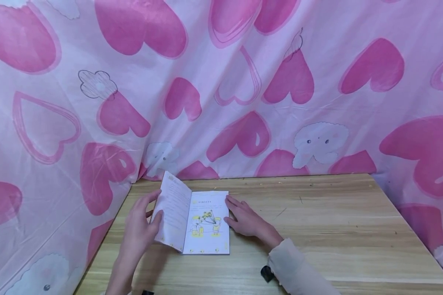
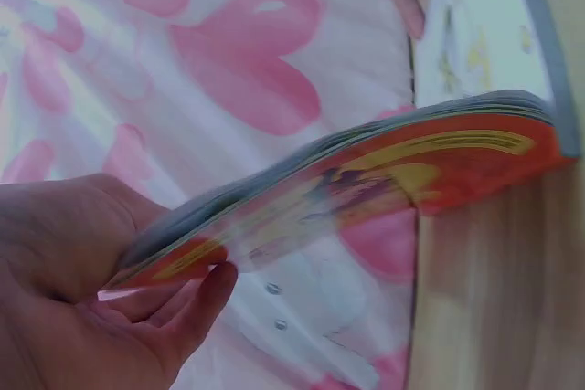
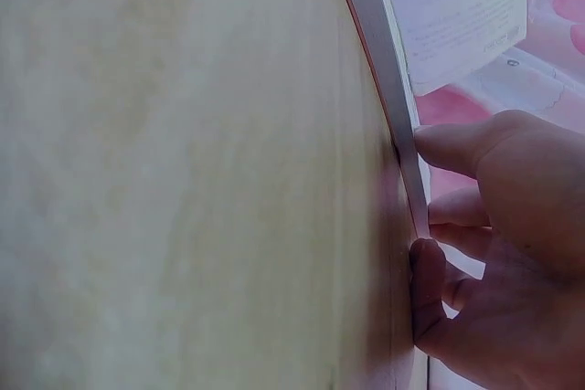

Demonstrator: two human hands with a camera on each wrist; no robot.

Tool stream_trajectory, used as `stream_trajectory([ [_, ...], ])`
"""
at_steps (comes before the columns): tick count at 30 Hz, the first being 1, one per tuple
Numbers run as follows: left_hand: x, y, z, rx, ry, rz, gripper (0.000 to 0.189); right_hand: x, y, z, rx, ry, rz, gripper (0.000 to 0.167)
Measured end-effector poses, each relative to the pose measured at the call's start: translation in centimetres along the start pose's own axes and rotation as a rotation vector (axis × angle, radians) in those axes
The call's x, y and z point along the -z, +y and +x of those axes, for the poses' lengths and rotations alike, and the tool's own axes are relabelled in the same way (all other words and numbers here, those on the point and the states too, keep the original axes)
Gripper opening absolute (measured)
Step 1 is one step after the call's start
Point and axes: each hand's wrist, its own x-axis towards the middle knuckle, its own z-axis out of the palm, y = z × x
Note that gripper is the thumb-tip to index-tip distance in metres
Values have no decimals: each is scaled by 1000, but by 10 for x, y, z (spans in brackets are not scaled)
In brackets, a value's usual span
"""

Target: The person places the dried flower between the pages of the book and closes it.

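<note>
An open book lies on the wooden table, its right side flat and its left side lifted at a slant. The right page carries a yellow drawing; printed lines fill the left page. My left hand grips the raised side by its outer edge, thumb on the page and fingers behind. In the left wrist view, the red and yellow cover faces outward beside the left hand. My right hand rests against the flat side's right edge. The right wrist view shows thumb and fingertips of the right hand along that edge.
The wood-grain table extends to the right of the book. A pink heart-patterned cloth hangs behind the table and along its left side. A small black object sits at the right sleeve.
</note>
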Motion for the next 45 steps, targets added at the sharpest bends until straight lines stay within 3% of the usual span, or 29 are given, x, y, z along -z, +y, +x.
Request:
stream_trajectory([
  [5, -3, 9, 4, 74, -71, -63, 42, -1, 1, 1, 1, -4, 11, 74],
  [11, -23, 13, 11, 197, -286, -320, 34, -2, 2, 1, -10, 0, 17, 74],
  [17, -51, 19, 17, 213, -429, -396, 36, -1, 5, 1, 12, 8, 30, 73],
  [25, -92, 23, 16, 133, -596, -386, 34, -1, 7, 2, 17, 19, 32, 73],
  [33, -126, 21, 9, 49, -673, -281, 31, -1, 12, 3, 62, 27, 19, 75],
  [39, -132, 30, 5, 18, -677, -189, 26, -2, 15, 1, 65, 46, 65, 72],
  [45, -135, 34, 4, 14, -674, -167, 25, 1, 20, -5, 86, 79, 128, 69],
])
